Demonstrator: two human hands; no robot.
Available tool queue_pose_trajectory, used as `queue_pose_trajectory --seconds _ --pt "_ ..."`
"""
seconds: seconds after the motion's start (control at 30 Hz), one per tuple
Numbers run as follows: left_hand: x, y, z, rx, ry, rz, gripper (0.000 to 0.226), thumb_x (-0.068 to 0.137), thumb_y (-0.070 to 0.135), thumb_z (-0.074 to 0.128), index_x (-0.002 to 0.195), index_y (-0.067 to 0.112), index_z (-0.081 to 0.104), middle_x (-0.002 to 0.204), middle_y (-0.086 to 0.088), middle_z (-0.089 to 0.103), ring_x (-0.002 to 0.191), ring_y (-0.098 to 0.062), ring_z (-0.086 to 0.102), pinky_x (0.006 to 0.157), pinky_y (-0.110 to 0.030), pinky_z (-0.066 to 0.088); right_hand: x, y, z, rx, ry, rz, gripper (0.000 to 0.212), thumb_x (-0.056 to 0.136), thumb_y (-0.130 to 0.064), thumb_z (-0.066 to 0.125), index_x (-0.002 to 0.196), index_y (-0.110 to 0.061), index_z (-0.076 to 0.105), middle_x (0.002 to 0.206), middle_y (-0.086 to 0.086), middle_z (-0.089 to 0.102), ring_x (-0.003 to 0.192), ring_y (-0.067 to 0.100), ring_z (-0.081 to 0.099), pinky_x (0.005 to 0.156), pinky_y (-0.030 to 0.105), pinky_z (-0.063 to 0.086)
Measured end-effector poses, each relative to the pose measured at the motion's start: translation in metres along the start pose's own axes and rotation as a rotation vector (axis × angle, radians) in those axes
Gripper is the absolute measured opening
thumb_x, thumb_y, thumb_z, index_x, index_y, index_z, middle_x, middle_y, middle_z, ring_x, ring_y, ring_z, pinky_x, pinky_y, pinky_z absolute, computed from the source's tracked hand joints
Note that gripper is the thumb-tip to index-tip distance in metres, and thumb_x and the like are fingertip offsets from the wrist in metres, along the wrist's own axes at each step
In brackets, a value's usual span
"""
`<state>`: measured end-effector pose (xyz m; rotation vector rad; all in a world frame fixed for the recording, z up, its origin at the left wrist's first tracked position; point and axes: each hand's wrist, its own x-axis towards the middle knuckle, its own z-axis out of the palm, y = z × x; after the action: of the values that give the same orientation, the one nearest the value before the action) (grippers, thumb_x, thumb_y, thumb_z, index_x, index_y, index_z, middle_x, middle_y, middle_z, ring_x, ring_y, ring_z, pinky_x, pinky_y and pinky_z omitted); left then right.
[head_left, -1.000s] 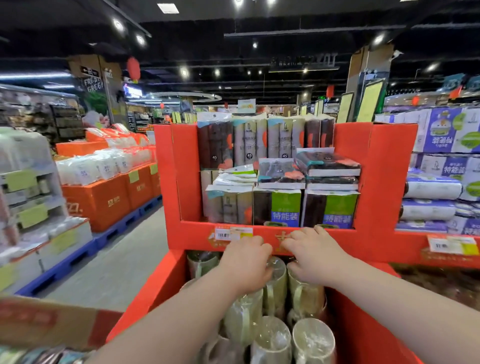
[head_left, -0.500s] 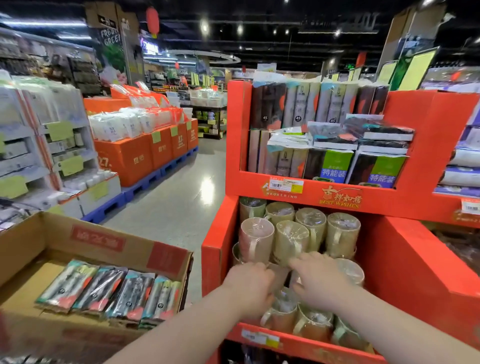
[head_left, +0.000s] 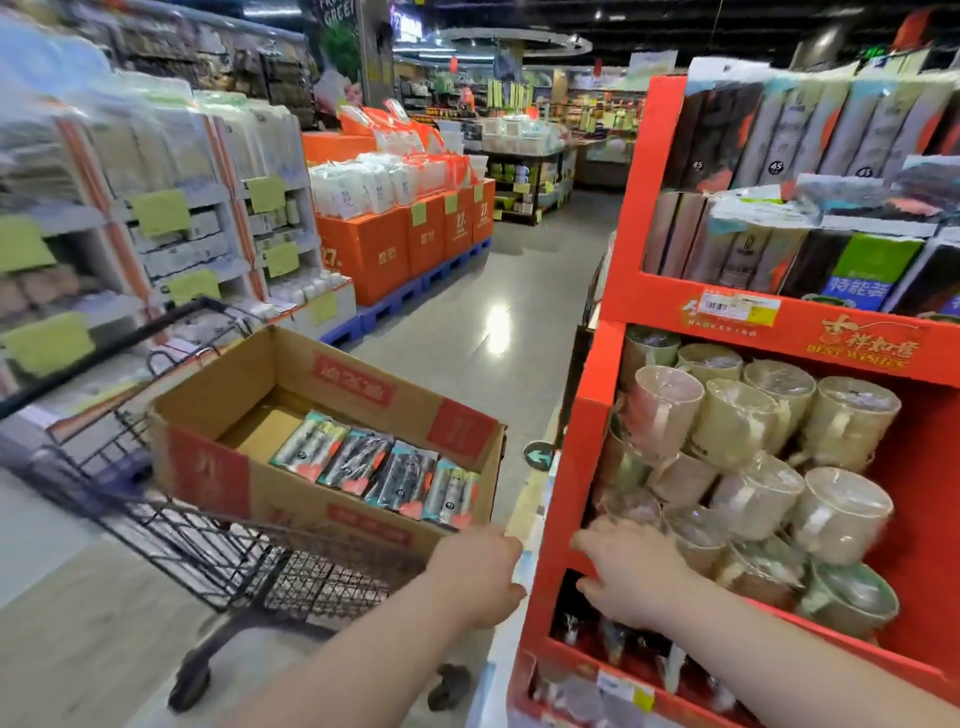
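Right hand (head_left: 631, 577): lay lower centre-right of the frame, released, fingers spread flat towards the lowest wrapped mugs (head_left: 737, 421); whether it touched them could not be told.
Left hand (head_left: 478, 577): hung lower centre, just left of the stand's front edge and well short of the mugs; its fingers were hidden behind its back, so its grip could not be told.
Mugs, place: they were stacked on their sides in the middle compartment of the red display stand (head_left: 587, 467), above and right of both hands.
Mugs, look: pale green and pinkish, each sealed in clear glossy film, with round mouths facing outward.
Cardboard box (head_left: 363, 384): sat open in a shopping cart (head_left: 208, 545), left of centre, with flat packets (head_left: 379, 467) lined along its near side.
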<state>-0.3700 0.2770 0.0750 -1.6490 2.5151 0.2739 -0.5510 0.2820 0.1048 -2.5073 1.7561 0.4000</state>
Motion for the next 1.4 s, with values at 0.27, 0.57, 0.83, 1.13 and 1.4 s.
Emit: queue_pose_trajectory --seconds 0.27,0.57,0.83,1.13,1.4 --pt "-0.039 -0.056 0.031 -0.11 -0.051 -0.248 0.041 0.092 0.041 0.047 0.124 0.014 0.049 0.122 -0.011 0.05 0.114 -0.031 0.049 0.089 -0.045 0.047 0.049 -0.055 0.004 -0.067 -0.085 -0.182 0.042 0.092 -0.035 0.045 0.133 -0.022 0.046 0.131 0.006 0.052 0.122 0.028 0.048 0.097 0.039 0.041" --pt "-0.044 -0.145 0.03 -0.117 -0.127 -0.458 0.039 0.093 0.039 0.047 0.123 0.014 0.049 0.121 -0.008 0.05 0.117 -0.029 0.046 0.093 -0.043 0.045 0.142 -0.115 0.001 -0.039 -0.134 -0.351 0.032 0.091 -0.034 0.048 0.118 -0.018 0.052 0.117 0.007 0.056 0.111 0.028 0.053 0.088 0.038 0.048" --pt "0.02 -0.193 0.01 -0.078 -0.148 -0.438 0.038 0.093 0.042 0.048 0.118 0.013 0.053 0.118 -0.008 0.054 0.113 -0.028 0.049 0.093 -0.042 0.042 0.223 -0.103 -0.003 0.072 -0.174 -0.315 0.037 0.092 -0.03 0.046 0.13 -0.026 0.047 0.121 0.004 0.059 0.111 0.027 0.055 0.088 0.038 0.05" --pt "0.078 -0.232 0.013 -0.071 -0.22 -0.406 0.045 0.093 0.04 0.045 0.131 0.016 0.048 0.128 -0.008 0.051 0.118 -0.028 0.048 0.095 -0.042 0.042 0.287 -0.095 0.012 0.173 -0.229 -0.232 0.035 0.092 -0.031 0.049 0.126 -0.026 0.051 0.13 0.002 0.056 0.118 0.024 0.053 0.093 0.036 0.046" --pt "0.13 -0.281 0.029 -0.108 -0.333 -0.344 0.049 0.092 0.042 0.05 0.134 0.018 0.047 0.143 -0.005 0.042 0.121 -0.026 0.048 0.097 -0.041 0.045 0.33 -0.097 0.033 0.246 -0.338 -0.109 0.038 0.093 -0.033 0.048 0.129 -0.023 0.048 0.13 0.005 0.054 0.117 0.028 0.053 0.091 0.037 0.046"
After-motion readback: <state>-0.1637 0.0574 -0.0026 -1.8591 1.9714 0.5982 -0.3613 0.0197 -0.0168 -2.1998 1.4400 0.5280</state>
